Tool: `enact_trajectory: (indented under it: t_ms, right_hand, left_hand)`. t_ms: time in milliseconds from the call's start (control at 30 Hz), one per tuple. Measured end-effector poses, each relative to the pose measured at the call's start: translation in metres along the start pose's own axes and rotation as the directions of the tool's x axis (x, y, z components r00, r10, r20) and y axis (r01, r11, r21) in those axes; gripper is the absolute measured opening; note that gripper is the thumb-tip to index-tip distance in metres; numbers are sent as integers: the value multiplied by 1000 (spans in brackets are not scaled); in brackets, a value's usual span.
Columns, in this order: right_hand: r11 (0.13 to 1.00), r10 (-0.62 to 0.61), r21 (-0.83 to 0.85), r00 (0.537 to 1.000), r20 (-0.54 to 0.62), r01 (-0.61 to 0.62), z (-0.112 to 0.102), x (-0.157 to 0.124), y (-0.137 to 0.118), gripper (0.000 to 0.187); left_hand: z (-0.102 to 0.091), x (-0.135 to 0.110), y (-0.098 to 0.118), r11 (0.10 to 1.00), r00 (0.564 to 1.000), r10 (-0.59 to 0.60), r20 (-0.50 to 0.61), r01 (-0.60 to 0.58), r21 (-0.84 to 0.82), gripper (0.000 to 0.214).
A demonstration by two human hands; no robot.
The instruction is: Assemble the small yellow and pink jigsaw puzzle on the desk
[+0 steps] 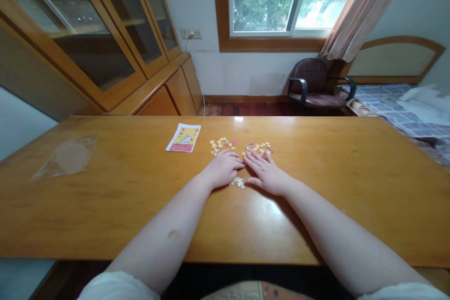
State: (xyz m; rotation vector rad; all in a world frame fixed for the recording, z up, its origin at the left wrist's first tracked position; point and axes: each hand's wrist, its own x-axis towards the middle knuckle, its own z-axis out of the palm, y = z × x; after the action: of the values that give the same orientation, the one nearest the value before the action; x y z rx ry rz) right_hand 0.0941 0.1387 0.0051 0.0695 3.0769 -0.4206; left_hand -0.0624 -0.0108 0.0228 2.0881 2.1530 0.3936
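Small jigsaw puzzle pieces lie in the middle of the wooden table. One loose pile (220,143) of mostly yellow pieces, with some pink, is just beyond my left hand (225,168). That hand rests palm down, fingers reaching to the right, and its palm side is hidden. My right hand (266,172) lies flat with its fingers apart, the tips touching the near edge of a second pile (260,148) of yellow and pink pieces. A few pale pieces (239,182) sit between the hands, nearer to me, partly beside my left hand.
A printed picture card (183,138) with a yellow and pink design lies left of the pieces. Further left is a clear plastic bag (68,155). Beyond the table (147,215) stand a glass-fronted cabinet (154,68), an armchair (312,82) and a bed (397,108).
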Motion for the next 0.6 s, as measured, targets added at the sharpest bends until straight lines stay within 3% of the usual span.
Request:
enact_trajectory:
  t_ms: [133, 300, 367, 467, 600]
  right_hand:
    - [998, 47, -42, 998, 36, -46, 2, 4, 6, 75]
    - [989, 135, -39, 985, -103, -140, -1, 6, 17, 70]
    - [997, 73, 3, 983, -167, -74, -5, 5, 13, 63]
    - [980, -159, 97, 974, -164, 176, -11, 1, -2, 39]
    - [938, -277, 181, 953, -125, 296, -10, -1, -16, 32]
  left_hand:
    - [3, 1, -10, 987, 987, -150, -54, 153, 54, 38]
    - [-4, 2, -10, 964, 963, -252, -94, 258, 69, 33]
    - [-11, 1, -5, 937, 939, -338, -56, 342, 75, 27]
    - [-17, -2, 4, 876, 878, -478, -4, 477, 76, 22]
    - [-13, -4, 10, 868, 865, -495, 81, 497, 3, 20]
